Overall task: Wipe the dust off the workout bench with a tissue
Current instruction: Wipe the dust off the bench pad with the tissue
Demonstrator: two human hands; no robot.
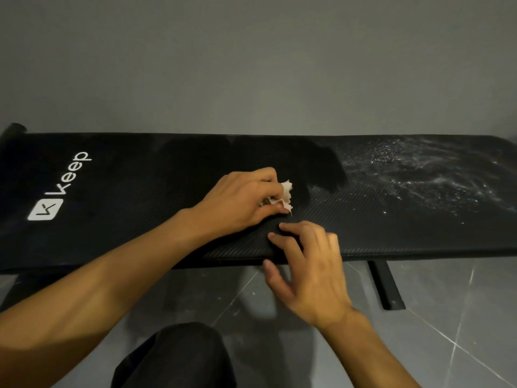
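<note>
We're roughly halfway, judging by the surface. Our left hand [240, 200] is bunched around the crumpled white paper tissue [286, 196], fingers curled over it and pressing it down on the long black padded workout bench with the ribbed cover [391, 236], about mid-length and a bit toward the far edge. Only the frayed tip of the tissue sticks out past the fingers, and it looks grubby underneath

Our right hand [305, 264] holds nothing: fingers loosely spread, fingertips resting on the near edge of the pad just beside the left hand, thumb hanging over the front lip. We read that as bracing, not wiping

Done, as far as we can see: the left stretch from the white "Keep" logo [60, 189] up to the tissue reads as plain dark with no visible specks. There is a darker patch behind the left hand, maybe damp or just wiped, can't tell which

Left: the whole right end still carries a wide smear of white dust and specks [425, 175], densest toward the far right, thinning toward the middle. Some pale specks sit on the grey tiled floor [447, 317] below too, outside the task

Next passes need to go rightward; the tissue is small and looks loaded, so it may smear rather than lift
</note>
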